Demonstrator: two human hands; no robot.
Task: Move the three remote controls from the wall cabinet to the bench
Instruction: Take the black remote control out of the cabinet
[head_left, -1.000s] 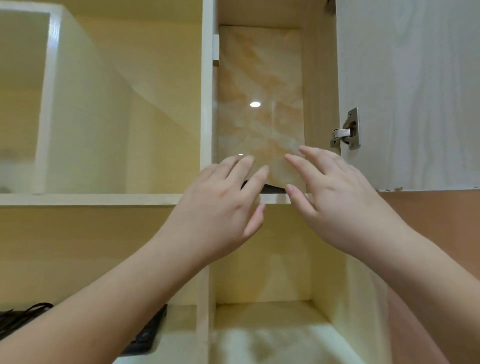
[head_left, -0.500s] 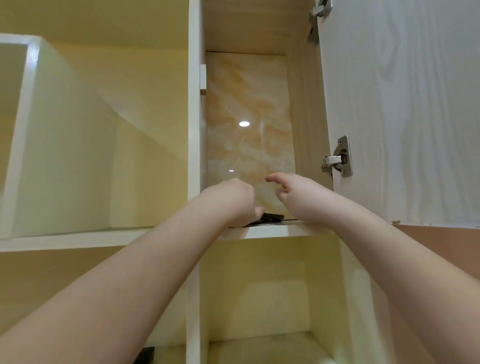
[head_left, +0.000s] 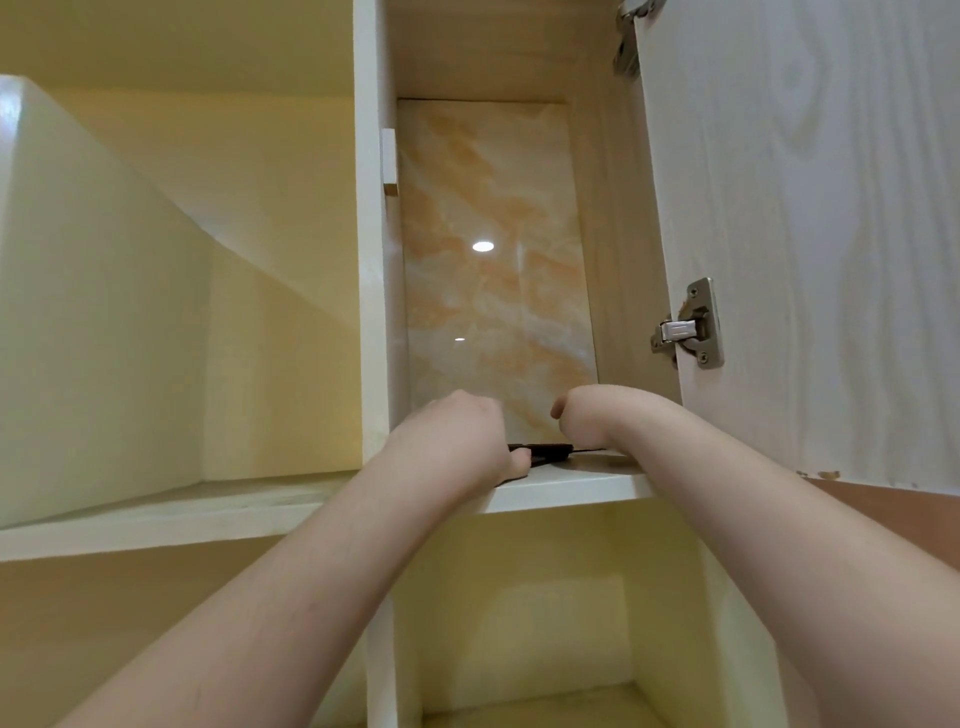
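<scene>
Remote (head_left: 543, 451) on upper shelf (head_left: 571, 486), both hands reaching in for it.

Still the pickup step: nothing lifted out of cabinet yet, bench out of view. Left hand (head_left: 457, 441) over near-left end of remote, thumb tip touching dark edge, other fingers hidden behind knuckles, so closed round it or only resting cannot be told. Right hand (head_left: 584, 410) bent at wrist just right of remote, fingers curled away out of sight; gripping anything or not, cannot tell. Seen only as thin dark sliver lying flat near front lip of shelf, long axis running roughly left to right, slightly skewed; which end faces where too hidden to say. Only one remote visible; others probably behind hands. Next, likely: secure hold, lift clear of lip, draw toward near side past open door (head_left: 805, 234) on right, then down.
</scene>
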